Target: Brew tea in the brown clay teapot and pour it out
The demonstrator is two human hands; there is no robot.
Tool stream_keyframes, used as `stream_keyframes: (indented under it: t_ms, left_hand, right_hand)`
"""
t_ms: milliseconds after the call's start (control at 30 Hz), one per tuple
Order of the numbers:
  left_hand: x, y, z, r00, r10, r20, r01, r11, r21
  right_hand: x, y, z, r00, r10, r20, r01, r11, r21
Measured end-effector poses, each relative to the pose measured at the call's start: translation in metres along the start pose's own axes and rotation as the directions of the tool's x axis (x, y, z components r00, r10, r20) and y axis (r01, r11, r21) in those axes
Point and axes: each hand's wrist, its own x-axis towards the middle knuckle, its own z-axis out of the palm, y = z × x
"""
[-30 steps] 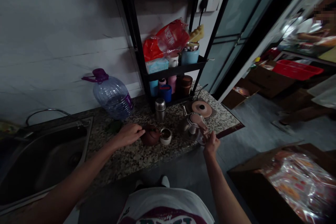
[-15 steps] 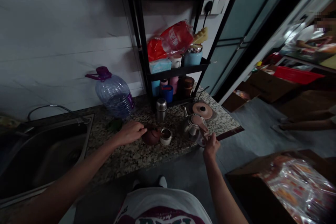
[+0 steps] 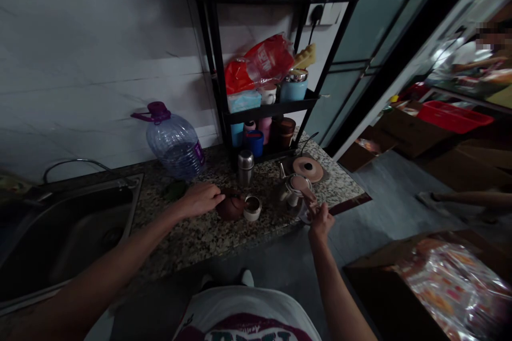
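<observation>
The red plastic bag [image 3: 260, 64] on the black shelf rack [image 3: 272, 109] at upper centre has white lettering (too blurred to read), and the purple label on the large water bottle [image 3: 175, 146] can't be read either. The left hand [image 3: 198, 200] lies open, its fingers at a brown clay teapot [image 3: 231, 208] on the speckled granite countertop [image 3: 192, 240]. The right hand [image 3: 320, 222] pinches the handle of a steel kettle [image 3: 288, 194], near the counter's front edge. A steel sink [image 3: 72, 234] sits at lower left, a red crate [image 3: 454, 117] at upper right.
</observation>
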Motion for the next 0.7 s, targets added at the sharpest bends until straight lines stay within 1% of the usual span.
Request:
stream_keyframes:
  t_ms: [133,333,700]
  left_hand:
    - [0.0014,0.0013,-0.0019,1.0,-0.003,0.017,0.003,1.0,0.011]
    - [0.0047,0.0008,-0.001,1.0,-0.001,0.009,0.001,1.0,0.021]
    - [0.001,0.0088,-0.0097,0.999,-0.005,0.034,0.004,0.999,0.044]
  right_hand:
    - [-0.0008,-0.0009,0.0006,1.0,-0.011,-0.011,0.011,1.0,-0.014]
    - [-0.0006,0.0003,0.0009,1.0,-0.006,-0.022,0.006,1.0,-0.014]
    - [0.0001,0.0011,0.0016,0.999,-0.001,-0.035,0.001,1.0,-0.017]
